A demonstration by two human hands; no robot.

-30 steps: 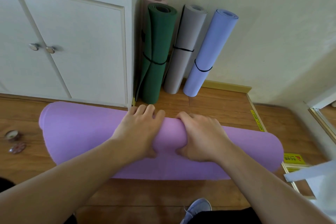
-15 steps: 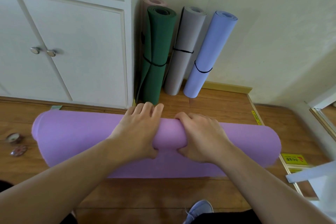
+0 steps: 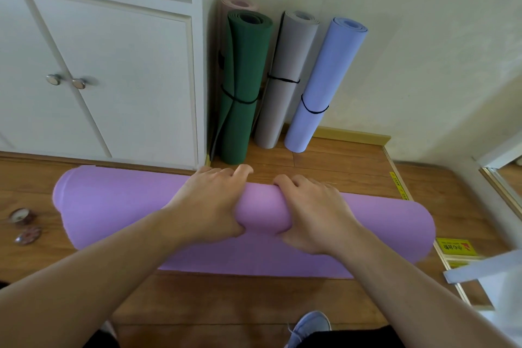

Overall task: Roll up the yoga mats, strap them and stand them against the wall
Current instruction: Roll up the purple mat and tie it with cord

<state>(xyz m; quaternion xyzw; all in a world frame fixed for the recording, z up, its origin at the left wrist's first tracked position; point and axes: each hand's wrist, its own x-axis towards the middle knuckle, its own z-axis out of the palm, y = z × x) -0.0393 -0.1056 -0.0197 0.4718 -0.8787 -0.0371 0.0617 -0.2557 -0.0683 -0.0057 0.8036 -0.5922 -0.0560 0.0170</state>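
Near edge: a shoe (image 3: 309,326) at the bottom of the view, both forearms reaching forward over the wooden floor (image 3: 254,305).

Purple mat (image 3: 367,223) lies crosswise on the floor, mostly rolled, with a short flat tail showing on the near side. Left hand (image 3: 210,206) and right hand (image 3: 313,213) sit side by side on the middle of the roll, close but not touching. Each grips it: fingers curled over the far side, thumbs pressed into the near side, denting the foam. Wrists roughly straight, arms converging at the centre.

Risks, as I read it:
- Both hands are at the centre, so the ends are unsupervised. The left end looks wider than the right, so the roll may cone or telescope.
- Letting go to fetch a strap could let the tail spring open. No loose strap visible in view.
- Two small round items (image 3: 24,224) sit on the floor just left of the roll's end and could get knocked if it swings.

Further back: green mat (image 3: 245,87), grey mat (image 3: 285,79) and blue mat (image 3: 322,85) stand strapped, leaning on the wall (image 3: 409,37), a pink mat (image 3: 238,4) behind the green one. The free spot looks to be right of the blue mat. White cupboard (image 3: 113,79) on the left.
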